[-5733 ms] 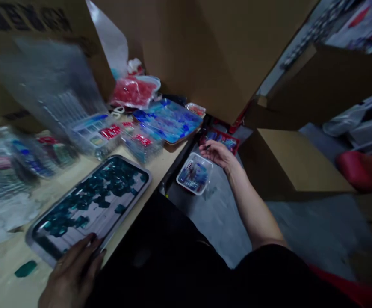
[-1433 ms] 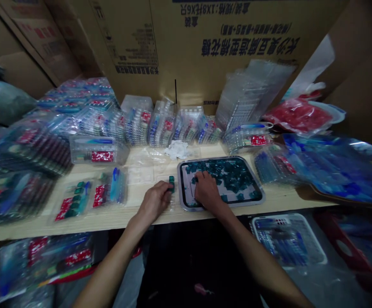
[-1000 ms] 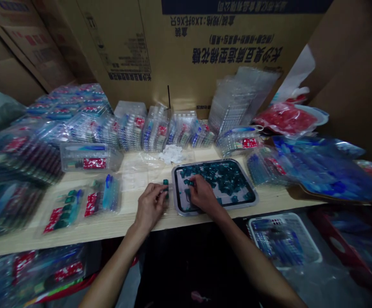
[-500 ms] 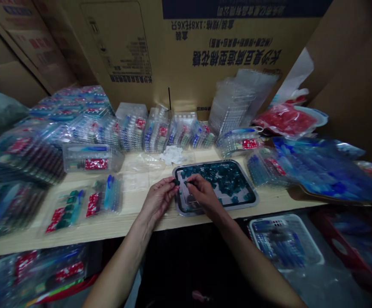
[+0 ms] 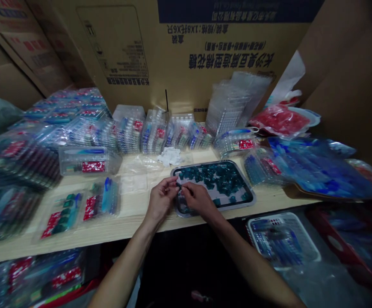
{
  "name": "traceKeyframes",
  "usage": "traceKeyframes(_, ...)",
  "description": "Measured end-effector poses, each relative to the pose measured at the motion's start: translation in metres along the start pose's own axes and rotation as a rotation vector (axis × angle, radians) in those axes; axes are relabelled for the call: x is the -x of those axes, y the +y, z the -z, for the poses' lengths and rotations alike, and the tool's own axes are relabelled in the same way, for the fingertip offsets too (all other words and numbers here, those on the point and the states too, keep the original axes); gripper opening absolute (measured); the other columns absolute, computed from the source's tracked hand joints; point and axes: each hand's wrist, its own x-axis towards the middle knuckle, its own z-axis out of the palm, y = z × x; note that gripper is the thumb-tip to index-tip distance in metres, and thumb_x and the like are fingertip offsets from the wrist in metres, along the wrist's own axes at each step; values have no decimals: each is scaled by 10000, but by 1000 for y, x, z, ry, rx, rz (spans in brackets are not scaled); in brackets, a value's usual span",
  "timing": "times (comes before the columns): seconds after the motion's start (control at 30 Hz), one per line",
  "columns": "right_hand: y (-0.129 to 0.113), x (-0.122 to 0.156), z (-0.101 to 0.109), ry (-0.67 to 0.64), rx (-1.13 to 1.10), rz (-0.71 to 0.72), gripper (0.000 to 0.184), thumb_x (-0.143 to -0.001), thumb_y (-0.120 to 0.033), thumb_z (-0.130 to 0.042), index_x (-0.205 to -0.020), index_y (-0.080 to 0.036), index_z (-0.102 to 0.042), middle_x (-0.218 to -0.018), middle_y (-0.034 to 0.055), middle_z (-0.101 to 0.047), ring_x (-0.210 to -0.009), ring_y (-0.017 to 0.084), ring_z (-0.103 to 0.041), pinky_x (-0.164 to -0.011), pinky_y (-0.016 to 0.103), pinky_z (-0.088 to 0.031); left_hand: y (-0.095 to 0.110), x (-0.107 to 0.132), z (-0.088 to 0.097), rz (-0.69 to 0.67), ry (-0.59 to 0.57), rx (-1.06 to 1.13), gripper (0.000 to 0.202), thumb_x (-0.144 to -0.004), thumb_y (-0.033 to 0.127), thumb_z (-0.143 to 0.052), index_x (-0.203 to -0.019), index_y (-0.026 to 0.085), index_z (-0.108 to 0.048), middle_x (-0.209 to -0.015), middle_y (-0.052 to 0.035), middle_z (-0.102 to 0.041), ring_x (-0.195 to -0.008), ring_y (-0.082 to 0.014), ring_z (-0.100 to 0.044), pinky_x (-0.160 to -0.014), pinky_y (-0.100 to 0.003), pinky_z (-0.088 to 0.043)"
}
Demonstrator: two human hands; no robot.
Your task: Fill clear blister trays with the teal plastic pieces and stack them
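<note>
My left hand [image 5: 163, 199] pinches a small dark green piece [image 5: 178, 186] between thumb and fingertips, over the left end of a tray. The fingertips of my right hand [image 5: 199, 200] are pinched at the same piece and nearly meet the left ones; whether a second piece is between them I cannot tell. The black-edged tray [image 5: 223, 198] holds many loose dark green pieces [image 5: 229, 177], spread over its pale base. Left of my hands lie two clear packs, one [image 5: 64, 214] with green pieces, a red packet and a blue stick, the other [image 5: 102, 199] similar.
Clear filled packs [image 5: 130, 134] line the back and are stacked at the left [image 5: 17, 156]. Empty clear trays [image 5: 226, 109] stand against a large carton [image 5: 160, 51]. Blue packets [image 5: 317, 167] and a bag of red packets [image 5: 280, 119] are at the right. Below sits a white basket [image 5: 314, 252].
My hands have come together, the right fingertips moving left to meet the left ones at the dark green piece. The whole view has shifted slightly.
</note>
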Motion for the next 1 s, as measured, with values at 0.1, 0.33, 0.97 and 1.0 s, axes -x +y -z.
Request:
traceKeyframes(0.1,-1,2,-6,127,43,31,154,-878,-226,-476,-862,-188,-624,-770,37,-676,-688,162,-599,-654,260,-420,-2,-1,1,-27,42,-22,439,-605,225,-833,-1015,153,-695,-855,-19,-691,-742,-105,-620,-726,-219,-470)
traceKeyframes(0.33,1,1,-11,126,-47,50,90,-822,-198,-501,-905,-221,-527,-816,20,-646,-725,167,-613,-673,268,-456,-3,2,0,41,57,0,384,-593,227,-826,-953,144,-723,-823,-33,-708,-696,-108,-615,-669,-214,-465)
traceKeyframes(0.97,0,2,-9,58,0,29,85,-835,-216,-514,-919,-212,-524,-787,22,-658,-704,171,-627,-669,276,-452,-9,10,-2,-12,94,-74,315,-691,342,-783,-953,167,-774,-888,-59,-754,-780,-154,-657,-742,-246,-494)
traceKeyframes(1.0,0,3,-10,48,-1,28,88,-837,-219,-514,-925,-214,-520,-790,20,-659,-707,170,-628,-671,274,-452,-11,9,-1,-25,89,-98,313,-705,351,-772,-958,168,-774,-908,-65,-756,-800,-163,-662,-748,-250,-498)
